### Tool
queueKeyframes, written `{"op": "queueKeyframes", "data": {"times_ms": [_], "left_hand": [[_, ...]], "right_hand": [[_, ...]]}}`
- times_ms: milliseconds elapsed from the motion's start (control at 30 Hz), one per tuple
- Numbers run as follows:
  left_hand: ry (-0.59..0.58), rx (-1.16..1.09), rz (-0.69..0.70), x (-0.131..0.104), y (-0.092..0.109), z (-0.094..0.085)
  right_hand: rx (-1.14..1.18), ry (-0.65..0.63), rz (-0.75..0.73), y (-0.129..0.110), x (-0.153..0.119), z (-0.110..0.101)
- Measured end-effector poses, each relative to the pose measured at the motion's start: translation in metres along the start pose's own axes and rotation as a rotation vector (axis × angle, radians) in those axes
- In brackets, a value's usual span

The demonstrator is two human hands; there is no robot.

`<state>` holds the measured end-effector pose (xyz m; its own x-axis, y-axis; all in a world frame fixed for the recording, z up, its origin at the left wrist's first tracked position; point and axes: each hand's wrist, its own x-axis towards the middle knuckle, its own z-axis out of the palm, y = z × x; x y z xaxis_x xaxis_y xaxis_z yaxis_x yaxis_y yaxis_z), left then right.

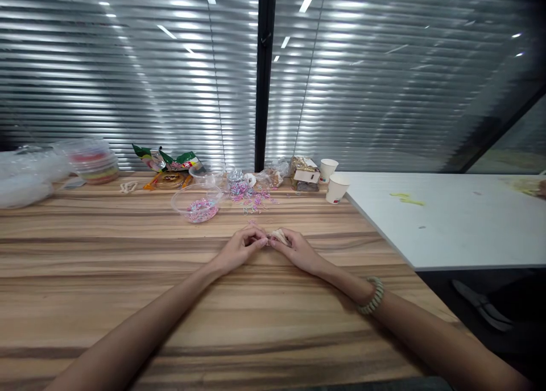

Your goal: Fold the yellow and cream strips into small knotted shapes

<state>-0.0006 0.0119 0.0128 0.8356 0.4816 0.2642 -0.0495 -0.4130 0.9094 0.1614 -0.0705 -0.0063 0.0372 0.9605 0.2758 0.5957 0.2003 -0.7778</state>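
My left hand (244, 246) and my right hand (297, 250) meet over the middle of the wooden table, fingertips nearly touching. Thumb and forefinger of the left are closed in a pinch; a tiny pinkish piece seems to show between the hands, too small to name. Curled in my right hand is a cream-coloured strip bundle (280, 236), partly covered by the fingers. Beyond the hands stands a clear plastic bowl (178, 202) with small pastel loop-like pieces (202, 210) inside. More such loose pieces (253, 202) lie scattered to its right.
Two paper cups (336, 188) stand at the back right, beside a gold and white package (305, 172). Green snack bags (181, 161), a cream strip bundle (128, 187) and stacked plastic tubs (91, 160) line the back left. A white table (460, 231) adjoins on the right, with yellow scraps (407, 199).
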Motion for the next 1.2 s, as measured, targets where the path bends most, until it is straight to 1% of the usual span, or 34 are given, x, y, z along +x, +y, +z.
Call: {"op": "queueKeyframes", "data": {"times_ms": [67, 167, 267, 333, 400, 500, 567, 667, 733, 833, 900, 1033, 1100, 1200], "left_hand": [[-0.045, -0.083, -0.038, -0.001, 0.003, 0.0], [-0.116, -0.198, -0.159, -0.002, 0.006, 0.001], [-0.112, -0.287, -0.275, -0.003, 0.006, 0.003], [-0.098, -0.319, -0.323, -0.002, 0.005, 0.005], [-0.074, -0.337, -0.346, -0.001, 0.006, 0.006], [-0.013, -0.377, -0.355, -0.001, 0.007, 0.007], [0.053, -0.41, -0.349, -0.001, 0.006, 0.008], [0.175, -0.442, -0.331, -0.001, 0.003, 0.008], [0.239, -0.422, -0.331, 0.0, 0.001, 0.008], [0.267, -0.335, -0.311, -0.001, -0.002, 0.009], [0.245, -0.274, -0.288, -0.002, -0.002, 0.01], [0.179, -0.126, -0.295, -0.004, -0.002, 0.012], [0.177, -0.046, -0.272, -0.004, -0.002, 0.013], [0.193, 0.05, -0.19, -0.004, -0.002, 0.014]], "right_hand": [[0.003, -0.003, -0.018, -0.001, 0.0, 0.0], [0.02, 0.004, -0.024, -0.001, 0.001, 0.001], [0.05, 0.021, -0.011, -0.002, 0.003, 0.001], [0.072, 0.023, -0.007, -0.003, 0.003, 0.001], [0.072, 0.023, -0.009, -0.004, 0.002, 0.001], [0.009, 0.018, -0.033, -0.004, 0.001, 0.001], [-0.039, 0.012, -0.047, -0.004, 0.0, 0.001], [-0.038, -0.005, -0.051, -0.003, 0.0, 0.0], [0.004, -0.03, -0.062, -0.004, 0.0, -0.001], [0.086, -0.088, -0.104, -0.008, 0.0, -0.003], [0.101, -0.116, -0.12, -0.01, -0.001, -0.003], [0.026, -0.152, -0.131, -0.01, -0.001, -0.003], [-0.023, -0.159, -0.146, -0.008, -0.002, -0.001], [-0.101, -0.147, -0.152, -0.006, -0.002, 0.0]]}}
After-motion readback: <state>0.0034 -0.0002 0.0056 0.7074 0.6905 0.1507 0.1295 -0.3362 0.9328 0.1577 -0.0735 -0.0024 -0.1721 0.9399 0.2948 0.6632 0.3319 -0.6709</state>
